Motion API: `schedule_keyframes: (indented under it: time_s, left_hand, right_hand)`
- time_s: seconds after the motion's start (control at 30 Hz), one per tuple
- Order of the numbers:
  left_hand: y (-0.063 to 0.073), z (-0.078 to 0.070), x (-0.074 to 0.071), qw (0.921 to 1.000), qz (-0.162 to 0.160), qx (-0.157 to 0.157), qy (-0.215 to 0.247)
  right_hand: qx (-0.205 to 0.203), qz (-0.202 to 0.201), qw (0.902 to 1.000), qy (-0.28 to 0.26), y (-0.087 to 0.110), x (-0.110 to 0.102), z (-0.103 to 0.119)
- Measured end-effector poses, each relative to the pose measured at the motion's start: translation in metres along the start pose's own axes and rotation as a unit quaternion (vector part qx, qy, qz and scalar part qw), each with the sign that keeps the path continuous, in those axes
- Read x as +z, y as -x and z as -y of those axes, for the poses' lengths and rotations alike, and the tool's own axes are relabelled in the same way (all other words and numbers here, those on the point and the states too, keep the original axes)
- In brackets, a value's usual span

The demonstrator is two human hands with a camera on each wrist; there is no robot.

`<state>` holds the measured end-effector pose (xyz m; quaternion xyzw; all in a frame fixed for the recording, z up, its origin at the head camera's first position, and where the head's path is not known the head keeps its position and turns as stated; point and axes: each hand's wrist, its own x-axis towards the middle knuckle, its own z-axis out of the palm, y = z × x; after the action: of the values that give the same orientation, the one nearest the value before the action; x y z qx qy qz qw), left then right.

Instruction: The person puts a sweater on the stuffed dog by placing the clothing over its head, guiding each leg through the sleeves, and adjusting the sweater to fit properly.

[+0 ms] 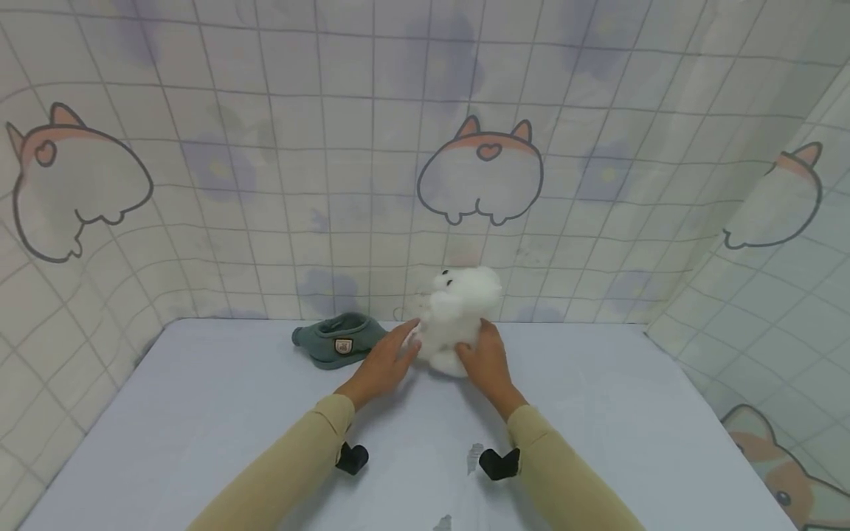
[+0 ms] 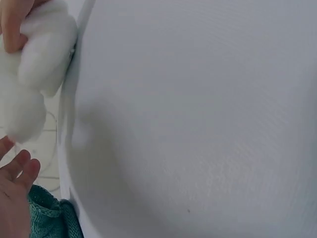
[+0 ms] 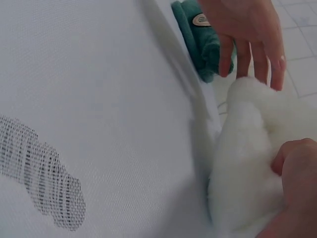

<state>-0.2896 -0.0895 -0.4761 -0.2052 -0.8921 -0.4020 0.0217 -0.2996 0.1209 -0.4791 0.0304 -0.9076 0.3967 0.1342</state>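
While white plush toy [image 1: 458, 317] sits upright at far table [image 1: 598, 413] edge, we steady it: right hand [image 1: 488, 361] grips its side, fingers sunk in fur; left hand [image 1: 385, 363] touches other side, fingers straight. Green slipper [image 1: 337, 339] lies just left.

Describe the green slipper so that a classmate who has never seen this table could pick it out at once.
Start at the pale table and follow it to its far edge, against the tiled cartoon curtain. The green slipper lies there, just left of the person's left hand and the fluffy white toy. It is the only dark, flat thing there, with a small badge on its front.
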Motion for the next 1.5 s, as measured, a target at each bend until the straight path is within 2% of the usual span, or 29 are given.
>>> schedule_keyframes:
  time_s: [0.17, 0.4, 0.57, 0.73, 0.83, 1.0, 1.1, 1.17, 1.33, 1.5]
  left_hand:
    - [-0.002, 0.001, 0.000, 0.9981, -0.012, -0.015, 0.059]
    - [-0.004, -0.002, -0.001, 0.9973, -0.021, -0.028, 0.065]
    - [-0.005, -0.004, -0.001, 0.9959, -0.028, -0.043, 0.075]
    - [-0.004, -0.009, -0.003, 0.9923, -0.032, -0.060, 0.103]
    - [-0.003, -0.010, -0.003, 0.9876, -0.029, -0.074, 0.136]
    - [-0.005, -0.012, -0.001, 0.9713, -0.024, -0.100, 0.214]
    - [-0.007, -0.013, 0.000, 0.9575, -0.018, -0.114, 0.264]
    - [-0.008, -0.014, 0.000, 0.9511, -0.013, -0.117, 0.286]
    - [-0.009, -0.017, -0.001, 0.9387, 0.000, -0.136, 0.317]
    - [-0.010, -0.022, -0.003, 0.9127, 0.029, -0.165, 0.373]
  right_hand:
    - [0.034, 0.011, 0.9980, -0.052, -0.001, -0.004, -0.006]
    - [0.101, 0.039, 0.9893, -0.098, 0.001, -0.010, -0.008]
    - [0.161, 0.072, 0.9696, -0.170, 0.005, -0.014, -0.006]
    - [0.175, 0.093, 0.9459, -0.257, 0.008, -0.016, -0.005]
    - [0.180, 0.105, 0.9301, -0.303, 0.009, -0.015, -0.004]
    - [0.172, 0.129, 0.9032, -0.372, 0.010, -0.014, -0.001]
    - [0.169, 0.137, 0.8958, -0.388, 0.012, -0.014, 0.002]
    - [0.175, 0.142, 0.8878, -0.401, 0.013, -0.013, 0.004]
    - [0.191, 0.150, 0.8799, -0.408, 0.014, -0.012, 0.009]
    - [0.184, 0.171, 0.8845, -0.393, 0.014, -0.014, 0.012]
